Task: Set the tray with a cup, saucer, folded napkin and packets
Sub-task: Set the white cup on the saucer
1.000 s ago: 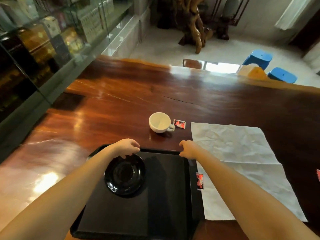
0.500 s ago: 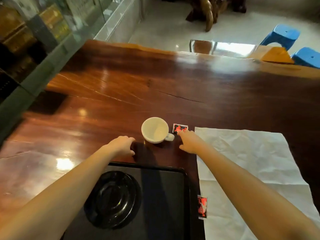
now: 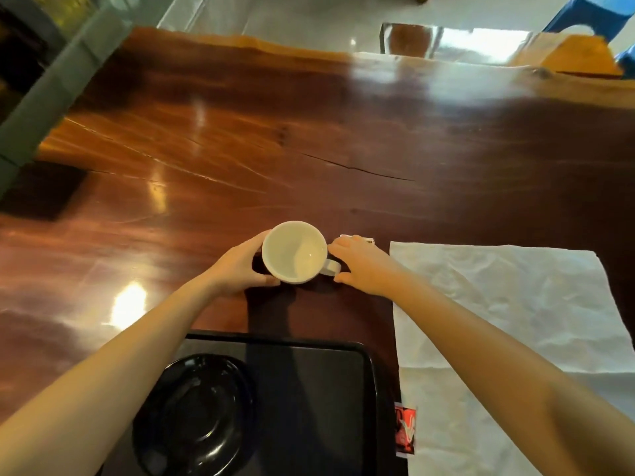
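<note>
A white cup (image 3: pixel 294 252) stands upright on the wooden table (image 3: pixel 240 149), just beyond the black tray (image 3: pixel 309 345). My left hand (image 3: pixel 240 266) wraps around the cup's left side. My right hand (image 3: pixel 364 266) closes around the handle on the cup's right. A black saucer (image 3: pixel 196 413) lies in the tray's left half. An unfolded, crumpled white napkin (image 3: pixel 498 297) lies flat to the right of the tray. One red packet (image 3: pixel 405 429) rests on the napkin's edge beside the tray. A second packet (image 3: pixel 369 239) peeks out behind my right hand, mostly hidden.
A glass display cabinet (image 3: pixel 41 80) runs along the table's left side. Blue stools (image 3: pixel 584 12) and a wooden block (image 3: pixel 577 56) sit past the far edge. A long crack (image 3: pixel 360 170) crosses the tabletop.
Both hands left the tray's far rim and reached forward. They have closed in on the cup from both sides. The right hand now covers the far packet. The view tilted down.
</note>
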`<move>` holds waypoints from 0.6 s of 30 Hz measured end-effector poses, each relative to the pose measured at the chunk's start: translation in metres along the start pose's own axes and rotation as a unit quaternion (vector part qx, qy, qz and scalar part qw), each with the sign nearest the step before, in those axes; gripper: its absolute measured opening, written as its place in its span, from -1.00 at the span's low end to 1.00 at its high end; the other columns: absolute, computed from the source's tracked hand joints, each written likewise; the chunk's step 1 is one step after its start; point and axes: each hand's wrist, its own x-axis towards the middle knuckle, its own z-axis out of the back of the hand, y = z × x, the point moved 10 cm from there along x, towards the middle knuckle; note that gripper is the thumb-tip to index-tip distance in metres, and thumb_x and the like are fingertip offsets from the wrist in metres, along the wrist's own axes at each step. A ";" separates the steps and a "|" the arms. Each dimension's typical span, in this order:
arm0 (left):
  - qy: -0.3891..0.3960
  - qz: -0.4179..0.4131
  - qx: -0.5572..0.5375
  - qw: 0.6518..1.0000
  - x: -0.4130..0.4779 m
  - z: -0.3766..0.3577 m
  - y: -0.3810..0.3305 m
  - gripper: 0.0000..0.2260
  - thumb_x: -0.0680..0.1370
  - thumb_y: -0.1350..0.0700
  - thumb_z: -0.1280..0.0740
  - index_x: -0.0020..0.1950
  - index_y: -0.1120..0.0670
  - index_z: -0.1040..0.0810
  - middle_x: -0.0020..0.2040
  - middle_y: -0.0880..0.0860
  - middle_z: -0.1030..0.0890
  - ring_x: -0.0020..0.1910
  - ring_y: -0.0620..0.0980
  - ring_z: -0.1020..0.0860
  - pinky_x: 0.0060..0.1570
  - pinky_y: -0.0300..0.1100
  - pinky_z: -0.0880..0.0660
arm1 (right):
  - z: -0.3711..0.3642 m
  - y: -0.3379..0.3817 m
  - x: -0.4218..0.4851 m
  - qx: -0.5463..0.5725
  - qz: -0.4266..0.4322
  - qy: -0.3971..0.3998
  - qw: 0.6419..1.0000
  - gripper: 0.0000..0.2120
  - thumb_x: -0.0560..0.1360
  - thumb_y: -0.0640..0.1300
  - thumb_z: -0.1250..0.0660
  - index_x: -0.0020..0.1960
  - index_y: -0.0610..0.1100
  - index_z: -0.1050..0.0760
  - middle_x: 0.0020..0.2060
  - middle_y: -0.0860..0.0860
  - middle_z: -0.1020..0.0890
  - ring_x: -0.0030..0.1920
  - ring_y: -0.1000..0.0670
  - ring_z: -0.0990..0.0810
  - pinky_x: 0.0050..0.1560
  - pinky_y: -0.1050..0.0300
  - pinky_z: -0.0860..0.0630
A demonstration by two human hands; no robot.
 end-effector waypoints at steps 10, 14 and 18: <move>-0.018 0.008 -0.122 0.992 -0.004 -0.002 -0.007 -0.24 0.35 0.18 -0.53 0.40 -0.17 -0.20 0.31 -0.17 -0.34 0.31 -0.14 -0.29 0.30 -0.15 -0.22 | 0.006 0.000 -0.009 0.185 -0.038 -0.032 0.981 -0.52 0.52 -0.30 -0.27 0.42 -0.08 -0.33 0.18 -0.11 -0.56 0.11 -0.06 -0.53 0.09 0.16 -0.39; -0.027 -0.006 -0.145 0.989 -0.013 0.008 -0.014 -0.22 0.29 0.09 -0.56 0.39 -0.19 -0.25 0.34 -0.14 -0.39 0.34 -0.09 -0.35 0.35 -0.06 -0.31 | 0.023 0.005 -0.016 0.221 -0.039 -0.060 0.973 -0.53 0.51 -0.30 -0.29 0.40 -0.09 -0.36 0.19 -0.10 -0.56 0.12 -0.05 -0.51 0.18 0.08 -0.42; -0.036 -0.015 -0.153 0.987 -0.032 0.021 -0.022 -0.18 0.24 0.05 -0.56 0.42 -0.17 -0.25 0.35 -0.10 -0.41 0.33 -0.06 -0.39 0.36 0.00 -0.35 | 0.035 0.018 -0.023 0.224 -0.031 -0.062 0.972 -0.51 0.50 -0.29 -0.30 0.41 -0.09 -0.35 0.20 -0.09 -0.56 0.05 0.04 -0.46 0.13 0.16 -0.39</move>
